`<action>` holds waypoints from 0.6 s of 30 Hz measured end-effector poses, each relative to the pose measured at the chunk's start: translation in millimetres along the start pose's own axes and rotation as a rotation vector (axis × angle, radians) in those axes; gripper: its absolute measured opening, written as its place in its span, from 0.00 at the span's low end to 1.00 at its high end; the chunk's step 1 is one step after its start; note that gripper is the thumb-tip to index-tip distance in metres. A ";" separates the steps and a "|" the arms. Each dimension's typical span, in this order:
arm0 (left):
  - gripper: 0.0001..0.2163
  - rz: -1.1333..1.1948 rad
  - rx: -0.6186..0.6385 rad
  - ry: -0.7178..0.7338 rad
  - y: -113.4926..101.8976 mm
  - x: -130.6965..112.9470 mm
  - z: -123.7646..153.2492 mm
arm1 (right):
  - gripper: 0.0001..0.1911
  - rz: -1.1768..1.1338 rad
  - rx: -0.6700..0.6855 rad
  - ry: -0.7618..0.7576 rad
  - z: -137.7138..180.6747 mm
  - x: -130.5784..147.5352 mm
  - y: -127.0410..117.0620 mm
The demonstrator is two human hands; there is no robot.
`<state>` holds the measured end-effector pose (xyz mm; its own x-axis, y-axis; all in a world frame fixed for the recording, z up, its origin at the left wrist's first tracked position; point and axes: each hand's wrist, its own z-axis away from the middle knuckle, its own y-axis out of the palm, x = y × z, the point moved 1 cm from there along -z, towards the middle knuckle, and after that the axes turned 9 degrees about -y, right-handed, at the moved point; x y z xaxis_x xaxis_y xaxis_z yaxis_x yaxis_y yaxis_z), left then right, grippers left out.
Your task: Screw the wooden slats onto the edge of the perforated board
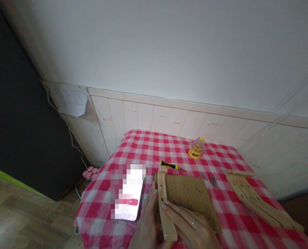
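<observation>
My left hand point(146, 221) lies against the left side of a pale wooden strip point(165, 207), fingers stretched along it. My right hand point(188, 224) rests flat on a perforated wooden board point(192, 195), its fingertips touching the strip's right side; a ring is on one finger. The strip lies along the board's left edge on a red-and-white checked tablecloth point(148, 148). A lit phone point(130, 197) lies just left of my left hand.
A small black-and-yellow screwdriver point(170, 165) lies beyond the board. A yellow bit holder with a clear lid point(196, 147) stands farther back. Several screws point(211, 180) and a stack of wooden slats point(257, 200) lie to the right. White panelled wall behind; cables on the floor at left.
</observation>
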<state>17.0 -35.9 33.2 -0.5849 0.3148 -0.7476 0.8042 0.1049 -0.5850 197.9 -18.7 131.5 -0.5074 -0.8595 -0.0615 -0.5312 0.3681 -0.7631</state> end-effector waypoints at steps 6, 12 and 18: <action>0.51 -0.166 -0.028 0.068 4.3 8.0 1.3 | 0.22 -0.046 0.006 -0.005 -9.1 0.5 6.1; 0.48 -0.209 -0.036 0.124 2.5 9.5 0.0 | 0.23 -0.028 0.037 -0.031 -9.3 -0.6 -0.6; 0.43 -0.116 0.011 0.106 -5.4 2.0 -2.8 | 0.24 -0.025 0.078 0.039 -14.1 3.7 -4.2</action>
<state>11.8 -33.3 35.8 -0.6586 0.3995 -0.6377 0.7305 0.1362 -0.6692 188.7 -18.4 143.5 -0.5216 -0.8530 -0.0183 -0.4900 0.3171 -0.8120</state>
